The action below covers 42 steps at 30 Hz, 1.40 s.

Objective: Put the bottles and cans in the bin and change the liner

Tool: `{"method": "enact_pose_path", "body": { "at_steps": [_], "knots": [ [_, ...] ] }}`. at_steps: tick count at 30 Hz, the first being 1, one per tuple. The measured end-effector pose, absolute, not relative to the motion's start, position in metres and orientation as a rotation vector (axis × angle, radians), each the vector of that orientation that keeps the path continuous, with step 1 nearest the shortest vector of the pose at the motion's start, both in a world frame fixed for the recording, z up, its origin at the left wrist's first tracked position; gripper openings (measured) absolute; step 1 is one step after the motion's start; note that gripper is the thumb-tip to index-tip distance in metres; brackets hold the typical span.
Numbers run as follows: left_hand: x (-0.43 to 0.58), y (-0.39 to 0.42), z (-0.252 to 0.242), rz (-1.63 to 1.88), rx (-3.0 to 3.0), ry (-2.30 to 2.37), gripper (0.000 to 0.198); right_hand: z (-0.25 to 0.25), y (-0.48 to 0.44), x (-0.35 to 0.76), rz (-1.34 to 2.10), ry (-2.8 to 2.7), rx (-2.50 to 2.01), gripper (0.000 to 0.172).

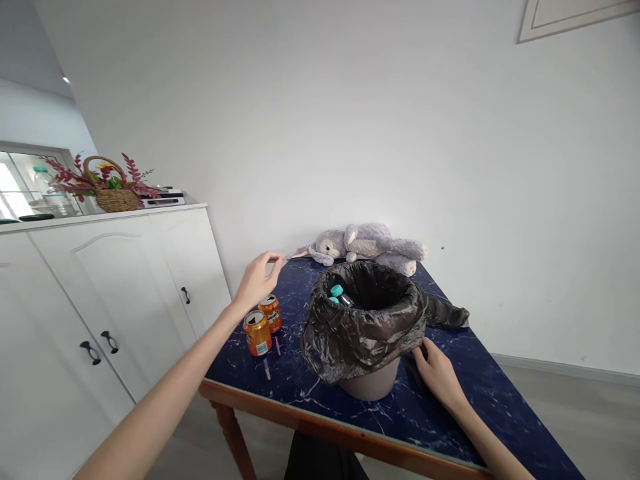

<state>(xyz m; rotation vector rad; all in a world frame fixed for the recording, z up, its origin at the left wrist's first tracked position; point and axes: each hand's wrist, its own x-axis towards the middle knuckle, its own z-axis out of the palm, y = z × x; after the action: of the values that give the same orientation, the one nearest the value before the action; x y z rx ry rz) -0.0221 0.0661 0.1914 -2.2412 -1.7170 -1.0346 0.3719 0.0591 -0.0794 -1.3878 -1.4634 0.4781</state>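
Note:
My left hand [261, 277] is raised above two orange drink cans, its thumb and fingertips drawn together in a pinch. Whatever is between them is too small or clear to make out. Below it stand the front can [257, 333] and the rear can [271, 313], both upright. My right hand [437, 373] has its fingers curled at the lower right edge of a black trash bag [367, 333], seemingly gripping it. The bag lines a grey trash bin [371, 383] and hangs over its rim. Inside lie bottles with teal caps [337, 291].
A grey plush rabbit [367, 243] lies at the back of the blue marbled table [305, 383], against the wall. Part of the bag [447, 313] trails to the right. On the left, a white cabinet [115, 260] carries a flower basket [117, 199] and a plastic bottle [57, 200].

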Motion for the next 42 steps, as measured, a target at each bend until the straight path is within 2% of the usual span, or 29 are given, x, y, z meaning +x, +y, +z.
{"method": "enact_pose_path", "body": {
  "at_steps": [2,7,13,20,22,25,27,30,33,36,38,42],
  "knots": [
    [-0.05,0.078,0.172,-0.879,-2.184,-1.854,0.044,-0.08,0.059,0.372,0.473,-1.462,-1.386,0.041],
    [-0.086,0.096,0.124,-0.594,-2.145,-2.134,0.067,-0.081,0.059,0.372,0.463,-1.46,-1.38,0.041],
    [-0.086,0.109,0.106,-0.431,-2.075,-2.292,0.053,-0.079,0.058,0.372,0.467,-1.471,-1.382,0.043],
    [-0.057,0.089,0.133,-0.685,-2.004,-2.069,0.042,-0.079,0.056,0.372,0.47,-1.47,-1.385,0.043],
    [-0.039,0.078,0.155,-0.941,-1.972,-1.891,0.044,-0.08,0.056,0.373,0.47,-1.467,-1.392,0.042],
    [-0.005,0.057,0.195,-1.504,-2.046,-1.451,0.049,-0.081,0.057,0.373,0.471,-1.464,-1.398,0.042],
    [0.021,0.039,0.218,-1.685,-2.243,-1.259,0.049,-0.081,0.057,0.373,0.47,-1.463,-1.4,0.042],
    [0.058,0.017,0.236,-1.587,-2.571,-1.172,0.049,-0.081,0.057,0.373,0.466,-1.46,-1.398,0.04],
    [0.085,0.008,0.233,-1.251,-2.796,-1.209,0.048,-0.079,0.057,0.372,0.459,-1.463,-1.387,0.038],
    [0.095,0.013,0.22,-0.995,-2.92,-1.254,0.058,-0.077,0.056,0.372,0.451,-1.465,-1.385,0.038],
    [0.092,0.019,0.214,-0.987,-2.89,-1.308,0.06,-0.076,0.056,0.371,0.445,-1.465,-1.387,0.037],
    [0.056,0.03,0.211,-1.113,-2.628,-1.434,0.048,-0.074,0.055,0.37,0.432,-1.461,-1.393,0.034]
  ]
}}
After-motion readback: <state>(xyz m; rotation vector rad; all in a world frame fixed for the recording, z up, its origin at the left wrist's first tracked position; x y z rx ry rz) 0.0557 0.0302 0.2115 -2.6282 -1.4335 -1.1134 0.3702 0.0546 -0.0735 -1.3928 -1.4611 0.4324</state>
